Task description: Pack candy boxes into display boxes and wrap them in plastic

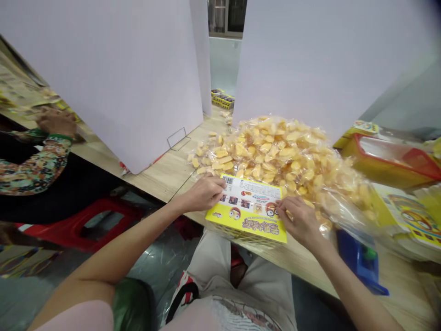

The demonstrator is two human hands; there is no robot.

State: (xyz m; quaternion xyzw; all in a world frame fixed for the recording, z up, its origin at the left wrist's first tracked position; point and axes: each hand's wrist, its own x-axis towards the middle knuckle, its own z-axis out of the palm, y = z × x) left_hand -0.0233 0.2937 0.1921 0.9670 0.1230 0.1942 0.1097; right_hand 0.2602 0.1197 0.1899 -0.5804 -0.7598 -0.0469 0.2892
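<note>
Gripping flat yellow & white card box [248,210] at edge of pale wood table [172,166], w/ bent fingers of L hand [206,192] & R hand [299,217] on opp. sides. Behind, heaped w/ clear plastic bags of yellow bits [275,149]; farther back, tall white boards [310,55].

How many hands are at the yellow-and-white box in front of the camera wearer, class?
2: the left hand at the left edge of the box, near its far corner, and the right hand at its right edge. No others show there.
</note>
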